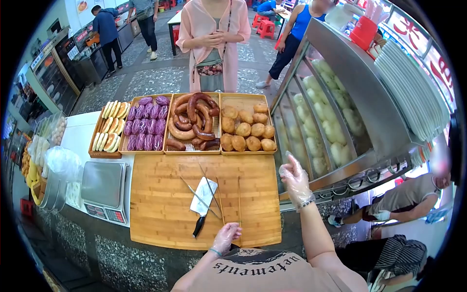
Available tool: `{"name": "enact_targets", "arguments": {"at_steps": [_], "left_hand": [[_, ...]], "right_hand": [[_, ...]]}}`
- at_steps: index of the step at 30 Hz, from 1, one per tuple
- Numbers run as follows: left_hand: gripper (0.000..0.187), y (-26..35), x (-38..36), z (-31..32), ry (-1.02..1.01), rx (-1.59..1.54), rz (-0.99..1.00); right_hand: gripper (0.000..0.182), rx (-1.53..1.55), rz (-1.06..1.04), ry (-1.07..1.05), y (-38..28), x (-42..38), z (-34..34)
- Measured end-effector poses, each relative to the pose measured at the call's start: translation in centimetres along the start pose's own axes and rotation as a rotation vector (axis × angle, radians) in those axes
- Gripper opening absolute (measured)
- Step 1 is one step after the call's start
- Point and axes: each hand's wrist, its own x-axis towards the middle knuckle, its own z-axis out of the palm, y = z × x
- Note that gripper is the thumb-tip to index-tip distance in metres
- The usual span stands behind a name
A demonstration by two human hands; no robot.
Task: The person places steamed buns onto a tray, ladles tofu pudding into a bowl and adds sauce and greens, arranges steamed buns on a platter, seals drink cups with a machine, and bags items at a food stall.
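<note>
My left hand (227, 237), in a clear plastic glove, is low over the near edge of the wooden board (160, 204), fingers curled in. Two thin sticks (239, 199) run along the board to these fingers; I cannot tell whether they are gripped. A cleaver (203, 195) with a black handle lies left of them, and two thin rods (190, 188) cross its blade. My right hand (295, 179), also gloved, is raised at the board's right side with a finger stretched out and nothing held. It is close to the steamer cabinet (340, 160).
Trays of sliced buns (111, 125), purple rolls (145, 124), sausages (193, 117) and round brown pieces (243, 129) line the board's far edge. A scale (103, 185) stands left. A person in pink (214, 44) faces the counter; stacked white trays (411, 92) top the cabinet.
</note>
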Motion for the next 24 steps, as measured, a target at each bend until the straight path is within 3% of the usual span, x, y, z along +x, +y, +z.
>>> {"name": "enact_targets", "arguments": {"at_steps": [9,11,13,18,24], "left_hand": [[0.031,-0.5,0.0,0.9,0.006,0.030,-0.008],[0.030,-0.5,0.0,0.8,-0.002,0.067,-0.036],[0.031,-0.4,-0.2,1.0,-0.043,-0.013,0.046],[0.028,0.1,-0.3,1.5,-0.047,-0.018,0.041],[0.031,0.4,-0.6,2.2,-0.034,-0.006,0.044]], "right_hand": [[0.074,0.120,0.041,0.051,-0.8,-0.7,-1.0],[0.078,0.119,-0.072,0.064,1.0,-0.6,-1.4],[0.080,-0.080,-0.218,0.031,1.9,-0.3,-1.7],[0.083,-0.123,-0.161,0.094,-1.6,-1.1,-1.7],[0.089,0.229,-0.057,0.214,-4.2,-1.6,-3.3]]}}
